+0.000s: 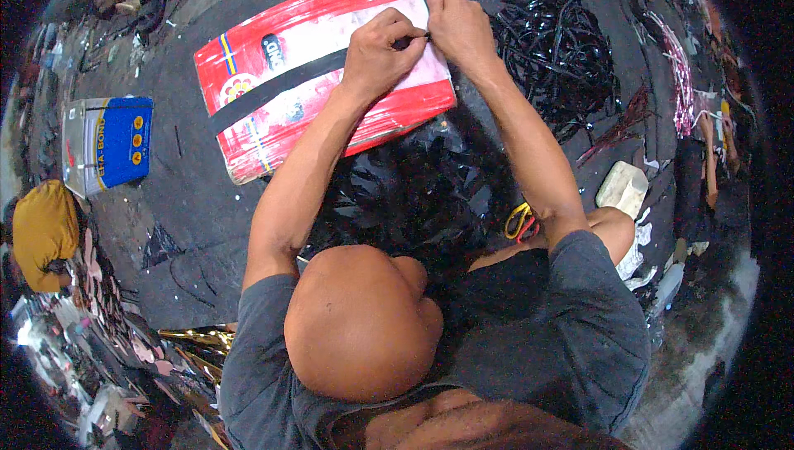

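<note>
A flat red and white board (pixel 310 24), covered in shiny plastic film, lies tilted on the dark mat ahead of me. Across its middle runs a black strip (pixel 281 88), from the left edge to beneath my left hand. My left hand (pixel 380 53) pinches the dark strip between thumb and finger near the board's right end. At that right edge my right hand (pixel 463 26) is closed with curled fingers beside the left one; what it grips is hidden.
Piles of black strips lie right of the board (pixel 562 53) and below it (pixel 405 193). Yellow-handled scissors (pixel 519 221) rest by my right forearm. A blue and silver container (pixel 124 144) and mustard cloth (pixel 45 231) sit left; a whitish block (pixel 622 188) sits right.
</note>
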{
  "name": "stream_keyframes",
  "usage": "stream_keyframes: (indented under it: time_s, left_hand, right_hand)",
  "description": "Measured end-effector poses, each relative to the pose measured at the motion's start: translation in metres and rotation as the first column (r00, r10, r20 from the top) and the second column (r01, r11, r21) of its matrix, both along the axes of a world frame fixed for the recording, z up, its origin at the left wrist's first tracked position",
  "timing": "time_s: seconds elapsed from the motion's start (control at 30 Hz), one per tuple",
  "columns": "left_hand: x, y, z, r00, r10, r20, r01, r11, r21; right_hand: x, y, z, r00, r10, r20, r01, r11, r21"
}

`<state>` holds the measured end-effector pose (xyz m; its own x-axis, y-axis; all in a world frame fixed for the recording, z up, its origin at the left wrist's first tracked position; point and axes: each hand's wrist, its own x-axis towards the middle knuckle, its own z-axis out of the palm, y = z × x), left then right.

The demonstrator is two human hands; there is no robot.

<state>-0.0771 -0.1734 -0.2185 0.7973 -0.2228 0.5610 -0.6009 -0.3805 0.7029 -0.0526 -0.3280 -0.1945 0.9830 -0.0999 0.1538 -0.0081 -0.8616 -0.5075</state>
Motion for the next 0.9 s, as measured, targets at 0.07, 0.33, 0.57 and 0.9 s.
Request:
stream_keyframes:
  time_s: [0.07,0.33,0.57,0.9]
  left_hand:
    - [0.000,0.000,0.001,1.000,-0.003,-0.028,0.003,1.000,0.010]
    - [0.002,-0.003,0.005,0.999,-0.022,-0.044,0.023,1.000,0.013]
    - [-0.003,-0.009,0.001,0.995,-0.073,-0.067,0.070,0.997,-0.037]
    - [-0.001,-0.010,0.001,0.998,-0.044,-0.049,0.041,0.998,-0.051]
  right_hand:
    - [0.002,-0.001,-0.004,1.000,0.003,-0.015,-0.003,1.000,0.025]
    - [0.003,-0.044,-0.106,0.999,0.020,-0.036,-0.019,0.999,0.037]
    - [-0.025,-0.103,-0.190,0.945,-0.201,-0.258,0.156,0.970,-0.185]
    - [0.008,-0.084,-0.096,0.990,-0.042,-0.132,0.108,0.830,0.547]
